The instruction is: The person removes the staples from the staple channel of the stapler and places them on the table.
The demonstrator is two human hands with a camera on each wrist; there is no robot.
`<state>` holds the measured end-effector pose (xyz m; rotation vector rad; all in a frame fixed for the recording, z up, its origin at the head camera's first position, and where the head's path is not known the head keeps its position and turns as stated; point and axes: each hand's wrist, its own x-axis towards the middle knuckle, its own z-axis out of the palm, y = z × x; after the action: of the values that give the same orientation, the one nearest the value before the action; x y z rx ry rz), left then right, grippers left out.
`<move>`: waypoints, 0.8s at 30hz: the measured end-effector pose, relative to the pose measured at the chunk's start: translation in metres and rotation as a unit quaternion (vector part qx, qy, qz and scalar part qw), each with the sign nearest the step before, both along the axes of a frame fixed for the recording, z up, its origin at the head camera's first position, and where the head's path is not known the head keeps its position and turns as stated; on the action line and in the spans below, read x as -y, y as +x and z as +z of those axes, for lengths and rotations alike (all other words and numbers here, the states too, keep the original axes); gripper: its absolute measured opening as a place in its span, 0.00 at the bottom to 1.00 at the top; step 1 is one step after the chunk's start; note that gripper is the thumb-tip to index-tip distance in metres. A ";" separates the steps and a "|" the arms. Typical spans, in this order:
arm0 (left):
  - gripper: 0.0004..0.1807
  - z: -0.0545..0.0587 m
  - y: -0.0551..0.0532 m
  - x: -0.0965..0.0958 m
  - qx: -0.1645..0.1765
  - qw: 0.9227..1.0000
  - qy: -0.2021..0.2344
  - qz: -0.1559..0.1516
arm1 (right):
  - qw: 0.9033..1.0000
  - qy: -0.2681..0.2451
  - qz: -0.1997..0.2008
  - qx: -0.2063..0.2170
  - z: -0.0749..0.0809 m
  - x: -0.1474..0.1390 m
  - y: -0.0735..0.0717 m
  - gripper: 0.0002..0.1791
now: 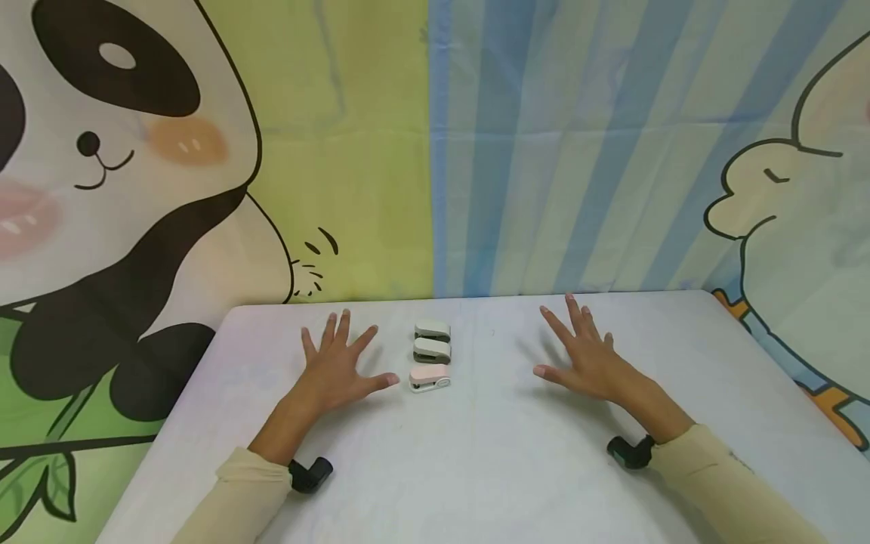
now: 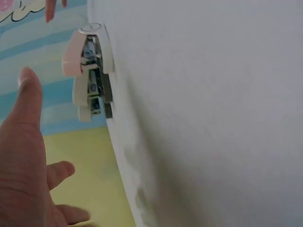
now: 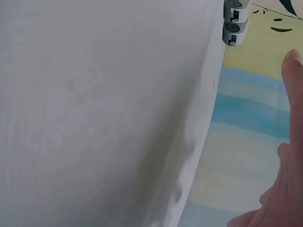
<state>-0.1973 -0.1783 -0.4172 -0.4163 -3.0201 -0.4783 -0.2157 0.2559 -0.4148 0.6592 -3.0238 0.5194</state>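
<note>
Three small staplers stand in a column on the white table in the head view. The nearest is a pink stapler (image 1: 430,377) with a white base; behind it are a cream stapler with a dark base (image 1: 431,350) and a pale one (image 1: 432,330) at the back. My left hand (image 1: 340,375), fingers spread, hovers left of them, thumb pointing toward the pink stapler (image 2: 73,56). My right hand (image 1: 590,361) is spread over the table farther off to the right. Neither hand holds anything; shadows fall below both.
The white table (image 1: 469,468) ends at a cloth backdrop (image 1: 510,151) with a panda and stripes printed on it. A dark wrist camera (image 1: 311,475) sits on the left wrist and another (image 1: 630,452) on the right, both over beige sleeves.
</note>
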 end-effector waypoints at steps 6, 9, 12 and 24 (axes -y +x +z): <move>0.47 -0.006 0.002 -0.012 0.071 0.985 0.143 -0.058 | 0.983 -0.154 0.083 0.059 -0.003 0.007 -0.004 0.50; 0.41 -0.013 0.002 -0.019 0.082 0.973 0.203 -0.077 | 0.966 -0.222 0.111 0.070 -0.009 0.012 -0.005 0.49; 0.35 -0.019 0.002 -0.028 0.077 0.964 0.239 -0.090 | 0.948 -0.280 0.127 0.080 -0.013 0.018 -0.003 0.44; 0.28 -0.029 0.002 -0.054 0.087 0.951 0.274 -0.114 | 0.892 -0.402 0.078 0.191 -0.020 0.054 0.008 0.17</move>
<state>-0.1950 -0.1241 -0.4461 -0.7063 -2.8200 -1.3862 -0.2080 0.2021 -0.4350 0.7801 -2.6304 1.9466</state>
